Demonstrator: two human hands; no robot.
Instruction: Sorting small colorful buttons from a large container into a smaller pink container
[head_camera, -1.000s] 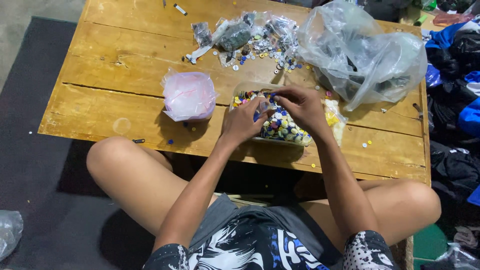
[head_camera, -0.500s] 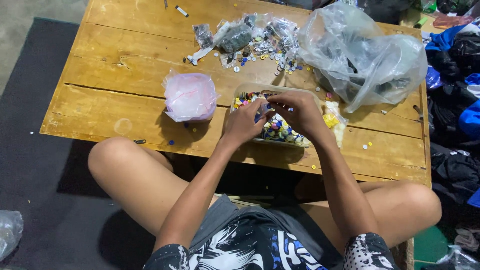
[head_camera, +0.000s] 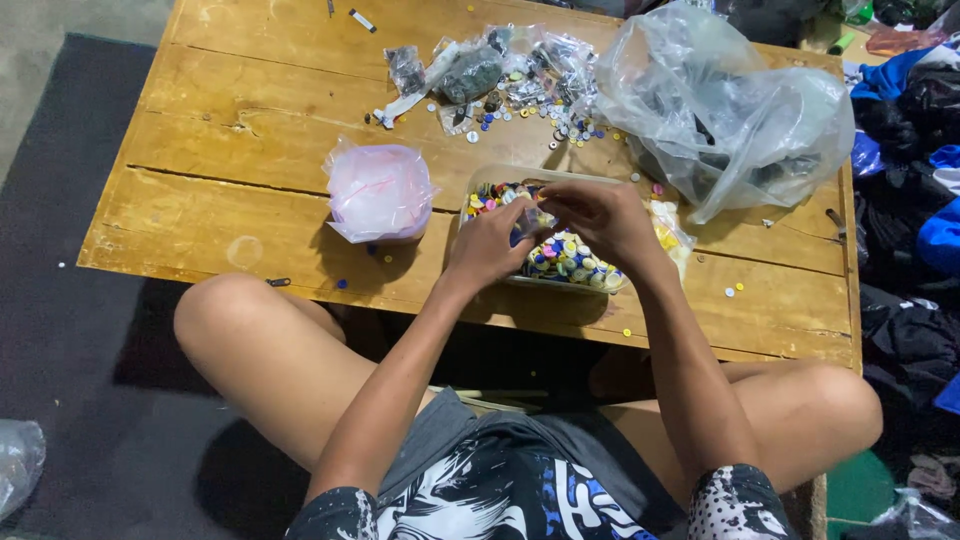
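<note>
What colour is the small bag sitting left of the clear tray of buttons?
Pale pink, a translucent plastic bag beside the clear tray, seen best in the head view.

Right hand (head_camera: 597, 218) has lowered from its raised position. It now meets the left hand (head_camera: 492, 243) over the clear plastic tray of coloured buttons (head_camera: 560, 258).

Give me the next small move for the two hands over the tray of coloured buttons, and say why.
Probably draw the small clear packet open a little wider. Left hand and right hand meet over the clear plastic tray of coloured buttons, both pinching the packet between them, so any buttons that slip should fall back into the tray.
</note>
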